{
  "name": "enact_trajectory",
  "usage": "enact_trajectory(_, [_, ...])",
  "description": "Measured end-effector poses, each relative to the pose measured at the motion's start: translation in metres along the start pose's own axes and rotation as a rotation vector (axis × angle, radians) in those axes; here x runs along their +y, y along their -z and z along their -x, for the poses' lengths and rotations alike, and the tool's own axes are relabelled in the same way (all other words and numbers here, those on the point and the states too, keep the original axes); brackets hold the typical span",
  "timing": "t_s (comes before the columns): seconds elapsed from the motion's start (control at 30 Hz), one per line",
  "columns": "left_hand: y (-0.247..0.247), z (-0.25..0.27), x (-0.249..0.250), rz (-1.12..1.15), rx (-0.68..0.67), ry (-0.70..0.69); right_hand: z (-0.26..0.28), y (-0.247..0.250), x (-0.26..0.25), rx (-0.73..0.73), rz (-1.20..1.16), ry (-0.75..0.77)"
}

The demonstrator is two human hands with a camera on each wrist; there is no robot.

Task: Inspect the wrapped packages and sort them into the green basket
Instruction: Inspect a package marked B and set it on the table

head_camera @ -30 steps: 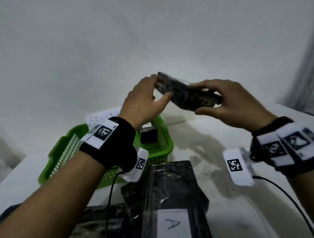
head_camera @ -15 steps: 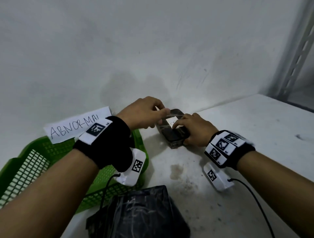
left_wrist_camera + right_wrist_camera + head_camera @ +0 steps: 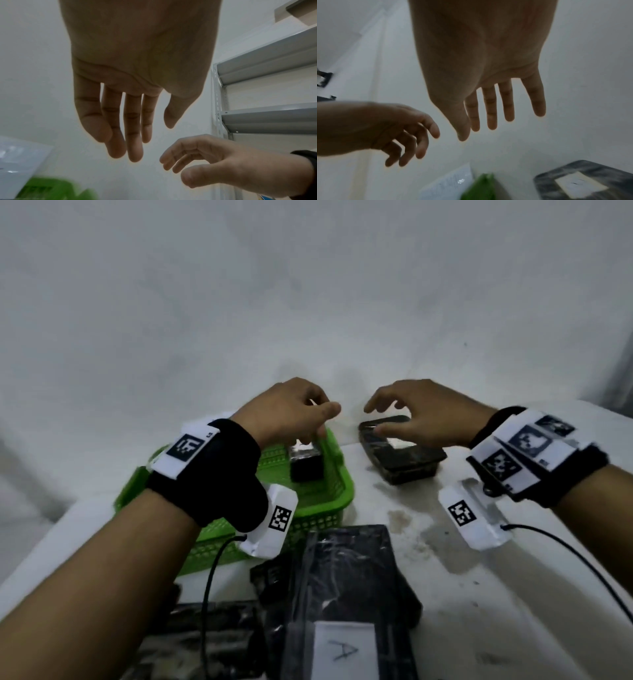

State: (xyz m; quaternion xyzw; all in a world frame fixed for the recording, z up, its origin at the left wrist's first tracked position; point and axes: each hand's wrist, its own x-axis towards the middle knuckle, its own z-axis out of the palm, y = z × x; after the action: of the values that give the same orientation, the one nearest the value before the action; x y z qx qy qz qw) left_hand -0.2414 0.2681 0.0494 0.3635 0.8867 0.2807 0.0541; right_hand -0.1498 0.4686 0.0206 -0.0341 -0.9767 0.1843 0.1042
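Both hands are empty, fingers loosely spread: the right hand (image 3: 424,419) hovers over a black wrapped package (image 3: 404,462) lying on the desk (image 3: 513,594) just right of the green basket (image 3: 339,491), the left hand (image 3: 291,412) over the basket, where another package (image 3: 306,465) sits. More packages (image 3: 342,594), one labelled A, lie nearer. Apparently between items; next comes picking one up. The basket's paper sign is blurred, its writing unreadable.
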Motion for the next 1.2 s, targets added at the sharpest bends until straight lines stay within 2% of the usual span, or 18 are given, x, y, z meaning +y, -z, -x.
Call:
enact_trajectory(0.17, [0.041, 0.078, -0.033, 0.008, 0.087, 0.064, 0.005, 0.006, -0.079, -0.091, 0.016, 0.15])
enact_trajectory(0.33, [0.086, 0.162, -0.076, 0.042, 0.196, 0.209, -0.004, -0.011, -0.174, -0.211, 0.101, 0.326])
enact_trajectory(0.53, [0.106, 0.249, -0.142, 0.056, 0.321, 0.396, -0.013, -0.074, -0.291, -0.34, 0.251, 0.521])
enact_trajectory(0.63, [0.101, 0.274, -0.177, 0.097, 0.491, 0.454, -0.005, -0.124, -0.329, -0.515, 0.332, 0.598])
enact_trajectory(0.67, [0.098, 0.279, -0.187, 0.102, 0.507, 0.496, -0.001, -0.14, -0.336, -0.583, 0.365, 0.608])
enact_trajectory(0.73, [0.093, 0.286, -0.204, 0.049, 0.413, 0.626, 0.008, -0.169, -0.346, -0.68, 0.42, 0.62])
enact_trajectory(0.8, [0.086, 0.293, -0.216, -0.047, 0.229, 0.759, 0.013, -0.187, -0.35, -0.717, 0.418, 0.617])
enact_trajectory(0.87, [0.08, 0.303, -0.223, -0.031, 0.105, 0.858, 0.016, -0.193, -0.35, -0.728, 0.366, 0.589])
enact_trajectory(0.93, [0.076, 0.31, -0.231, 0.061, 0.06, 0.895, 0.016, -0.192, -0.35, -0.717, 0.307, 0.562])
enact_trajectory(0.97, [0.076, 0.316, -0.236, 0.112, 0.08, 0.895, 0.016, -0.19, -0.352, -0.699, 0.278, 0.555])
enact_trajectory(1.0, [0.076, 0.321, -0.241, 0.178, 0.138, 0.879, 0.015, -0.186, -0.352, -0.674, 0.247, 0.553])
enact_trajectory(1.07, [0.081, 0.33, -0.249, 0.384, 0.36, 0.798, 0.014, -0.175, -0.356, -0.608, 0.158, 0.552])
enact_trajectory(1.13, [0.089, 0.338, -0.246, 0.567, 0.615, 0.661, 0.014, -0.16, -0.361, -0.505, 0.029, 0.529])
enact_trajectory(1.2, [0.096, 0.34, -0.235, 0.645, 0.777, 0.517, 0.011, -0.146, -0.361, -0.366, -0.128, 0.465])
